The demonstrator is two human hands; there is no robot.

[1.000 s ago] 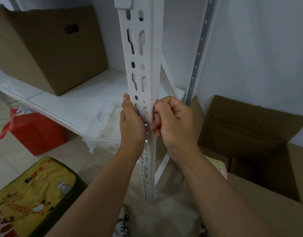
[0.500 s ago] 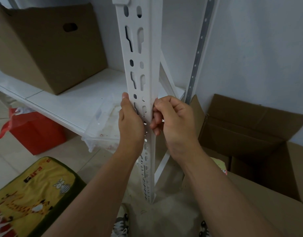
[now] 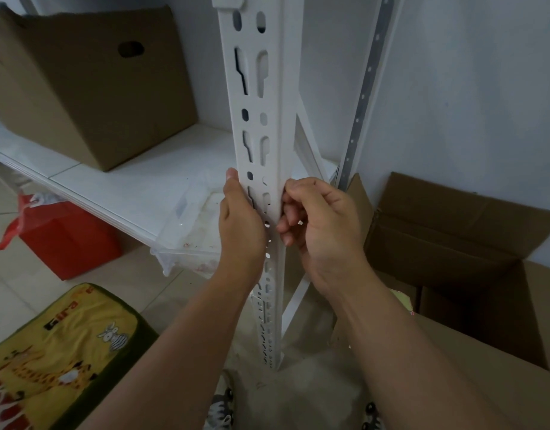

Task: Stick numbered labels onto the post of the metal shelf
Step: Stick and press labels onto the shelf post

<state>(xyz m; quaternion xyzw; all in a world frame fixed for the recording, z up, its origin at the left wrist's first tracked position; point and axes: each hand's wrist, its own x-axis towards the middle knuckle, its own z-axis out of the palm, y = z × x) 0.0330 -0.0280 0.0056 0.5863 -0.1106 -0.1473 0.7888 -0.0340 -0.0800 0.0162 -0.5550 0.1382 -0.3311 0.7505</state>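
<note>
Landmark for all entries: the white slotted post (image 3: 257,125) of the metal shelf, standing upright at centre, foot on the floor.

1. My left hand (image 3: 241,225): laid flat against the post's left edge, thumb tip pointing up along the slotted face, fingers wrapped out of sight behind. It is clasping the post.

2. My right hand (image 3: 321,225): against the post's right edge, level with the left hand. Fingers (image 3: 290,209) curled inward and pinched close at the corner of the post. A small white fleck shows between them; I cannot tell whether it is a label, so I cannot tell what, if anything, they hold.

3. Numbered labels: none that I can make out on the post's visible face.

4. White shelf board (image 3: 137,187): left of the post, behind my left hand.

5. Brown cardboard box (image 3: 87,88) with a hand hole: on the shelf board, well left of the post.

6. Clear plastic tray (image 3: 189,225): just left of the post, at the board's front edge, touching my left hand's side.

7. Red box (image 3: 65,240): on the floor, left of the post, under the board.

8. Yellow cushion (image 3: 59,352) with animal print: lower left of the post.

9. Open cardboard box (image 3: 453,243): right of the post, flaps spread.

10. Grey perforated strip (image 3: 365,85): on the wall, right of and behind the post.
</note>
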